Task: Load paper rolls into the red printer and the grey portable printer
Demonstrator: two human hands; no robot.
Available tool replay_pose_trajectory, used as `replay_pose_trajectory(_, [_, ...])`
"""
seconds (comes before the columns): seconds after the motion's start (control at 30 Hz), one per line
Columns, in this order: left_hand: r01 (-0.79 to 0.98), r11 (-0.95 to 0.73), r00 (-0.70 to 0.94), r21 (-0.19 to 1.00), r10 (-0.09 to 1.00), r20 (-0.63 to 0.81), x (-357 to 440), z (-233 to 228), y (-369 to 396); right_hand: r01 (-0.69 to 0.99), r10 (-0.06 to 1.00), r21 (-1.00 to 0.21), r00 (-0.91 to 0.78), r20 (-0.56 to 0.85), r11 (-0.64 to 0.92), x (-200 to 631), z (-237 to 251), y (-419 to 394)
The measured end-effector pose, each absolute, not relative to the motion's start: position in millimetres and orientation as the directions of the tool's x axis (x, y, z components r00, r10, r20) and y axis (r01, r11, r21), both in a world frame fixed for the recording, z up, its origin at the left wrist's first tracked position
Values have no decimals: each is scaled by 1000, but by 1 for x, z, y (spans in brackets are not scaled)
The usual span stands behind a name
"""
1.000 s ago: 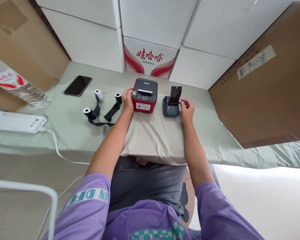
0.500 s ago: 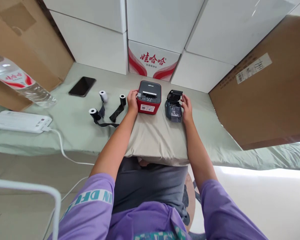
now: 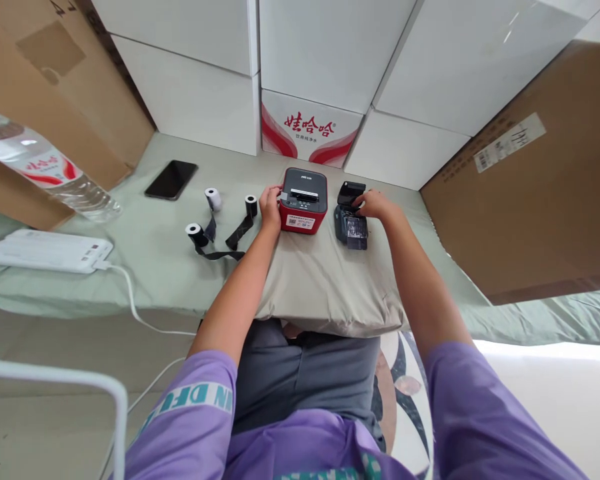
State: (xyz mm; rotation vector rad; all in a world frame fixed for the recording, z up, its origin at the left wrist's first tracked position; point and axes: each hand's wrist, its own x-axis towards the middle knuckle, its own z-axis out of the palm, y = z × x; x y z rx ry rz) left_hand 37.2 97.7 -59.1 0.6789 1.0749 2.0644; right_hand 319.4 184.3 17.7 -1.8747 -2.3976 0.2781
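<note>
While the left hand (image 3: pixel 270 207) grips the red printer's (image 3: pixel 303 209) side, probably to steady it on the bench (image 3: pixel 155 233), the right hand (image 3: pixel 375 203) rests its fingers on the small dark printer's (image 3: pixel 350 223) open lid, just beside it, near three paper rolls (image 3: pixel 213 198).

Position: one head-worn camera, above the person's lap.
Facing: forward and down, over both forearms towards the stacked white boxes (image 3: pixel 325 60).
Nearness: bench edge close; red printer (image 3: pixel 303 209) at arm's length.
Shared: single view only.
</note>
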Motion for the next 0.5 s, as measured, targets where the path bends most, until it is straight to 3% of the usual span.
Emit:
replay_pose_trajectory(0.3, [-352,-367,-599,861,795,94,36,-63,102,972,947,11,-226,-227,234,309,19,183])
replay_pose_trajectory(0.4, [-359,-379,-598,853,795,102,35,-64,102,963,939,-2,-263,-221,269,312,18,180])
replay_pose_trajectory(0.5, [-365,-394,-597,843,795,113,36,-64,101,949,935,-115,-310,-171,293,322,22,180])
